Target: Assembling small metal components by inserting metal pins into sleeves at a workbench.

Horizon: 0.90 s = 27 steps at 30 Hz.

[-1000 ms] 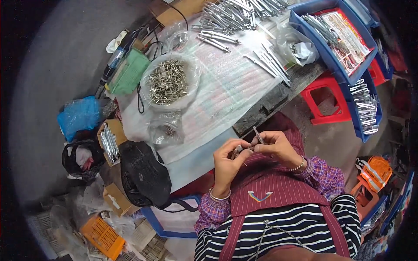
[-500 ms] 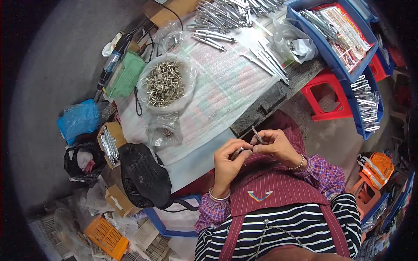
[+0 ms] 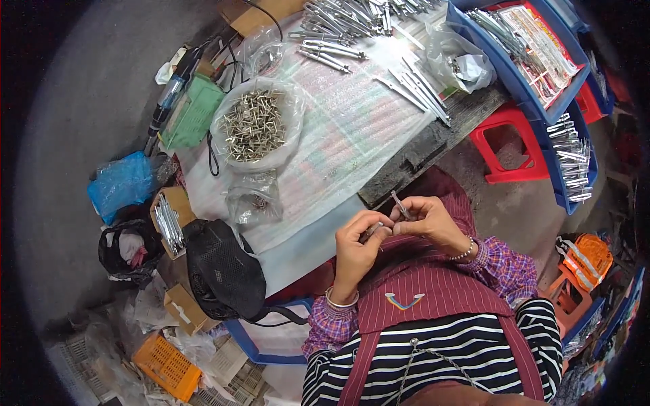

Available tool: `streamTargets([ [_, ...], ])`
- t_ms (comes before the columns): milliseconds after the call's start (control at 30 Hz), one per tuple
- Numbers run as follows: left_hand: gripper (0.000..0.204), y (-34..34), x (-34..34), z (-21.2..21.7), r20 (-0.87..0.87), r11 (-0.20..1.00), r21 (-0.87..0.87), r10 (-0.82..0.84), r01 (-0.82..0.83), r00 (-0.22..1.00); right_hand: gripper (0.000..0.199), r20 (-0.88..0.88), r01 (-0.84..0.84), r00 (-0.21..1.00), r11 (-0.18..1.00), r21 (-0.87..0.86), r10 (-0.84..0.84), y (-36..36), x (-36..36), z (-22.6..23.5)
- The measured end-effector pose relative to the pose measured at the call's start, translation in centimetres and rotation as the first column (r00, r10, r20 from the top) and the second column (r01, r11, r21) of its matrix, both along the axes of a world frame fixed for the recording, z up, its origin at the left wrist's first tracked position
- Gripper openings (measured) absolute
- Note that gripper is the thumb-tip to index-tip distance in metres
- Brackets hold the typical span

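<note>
We see low wooden table (image 3: 433,145) | white foam sheet (image 3: 352,135) | clear bag of metal fasteners (image 3: 254,125) | silver metal rods (image 3: 352,20)

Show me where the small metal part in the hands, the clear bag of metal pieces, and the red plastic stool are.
small metal part (image 3: 401,204): head view, on its thin shaft.
clear bag of metal pieces (image 3: 254,125): head view, on the pile inside.
red plastic stool (image 3: 509,174): head view, on its front rim.

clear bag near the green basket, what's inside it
The clear bag holds a heap of small T-shaped metal pieces. Only the top layer shows; anything deeper in the heap is covered.
</note>
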<state>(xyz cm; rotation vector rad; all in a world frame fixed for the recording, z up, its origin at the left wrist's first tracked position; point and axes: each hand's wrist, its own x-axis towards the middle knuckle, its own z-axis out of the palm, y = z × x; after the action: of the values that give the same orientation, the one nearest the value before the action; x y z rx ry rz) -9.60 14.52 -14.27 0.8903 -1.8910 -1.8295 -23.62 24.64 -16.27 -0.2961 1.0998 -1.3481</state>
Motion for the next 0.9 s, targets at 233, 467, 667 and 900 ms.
streamTargets([
  [233, 0.008, -0.29, -0.29, 0.74, 0.053, 0.995, -0.081, -0.054, 0.058, 0.997, 0.018, -0.028, -0.011, 1.000, 1.000, 0.005, 0.011, 0.01, -0.19, 0.26],
  [467, 0.012, -0.47, -0.27, 1.02, 0.030, 0.995, -0.062, -0.075, 0.077, 0.997, 0.023, 0.015, -0.013, 1.000, 1.000, 0.009, 0.013, -0.16, -0.28, 0.67],
  [667, 0.012, -0.24, -0.19, 0.26, 0.098, 1.000, 0.022, -0.010, 0.008, 0.995, 0.026, -0.015, 0.011, 1.000, 0.999, -0.051, -0.012, 0.04, -0.26, -0.10],
  [900, 0.012, -0.14, -0.43, 0.49, 0.049, 1.000, -0.026, -0.007, 0.008, 0.999, 0.025, -0.007, 0.025, 1.000, 0.998, -0.059, -0.026, -0.08, -0.27, 0.16],
])
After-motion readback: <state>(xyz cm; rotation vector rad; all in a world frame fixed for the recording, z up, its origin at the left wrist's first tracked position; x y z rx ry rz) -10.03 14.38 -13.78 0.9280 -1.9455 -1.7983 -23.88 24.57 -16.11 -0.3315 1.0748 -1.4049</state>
